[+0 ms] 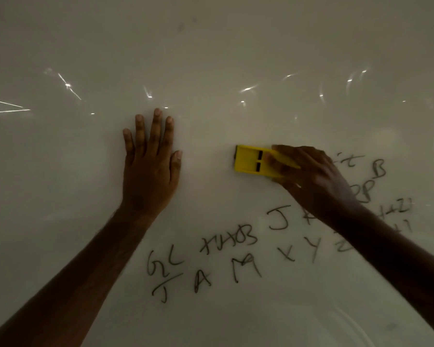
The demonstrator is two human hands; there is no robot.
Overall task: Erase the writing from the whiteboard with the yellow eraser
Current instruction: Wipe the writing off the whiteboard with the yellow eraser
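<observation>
The whiteboard (pixel 211 58) fills the whole view. My right hand (pixel 313 179) grips the yellow eraser (pixel 251 160) and presses it flat on the board, right of centre. Dark handwritten letters (pixel 223 259) run below the eraser and to its right, partly hidden by my right forearm. My left hand (pixel 150 166) lies flat on the board with fingers spread, holding nothing, to the left of the eraser and apart from it. The board above and left of the eraser bears no writing.
Bright light reflections (pixel 247 89) streak across the glossy upper half of the board. A few faint smudges (pixel 186 23) mark the top. No board edge or tray is in view.
</observation>
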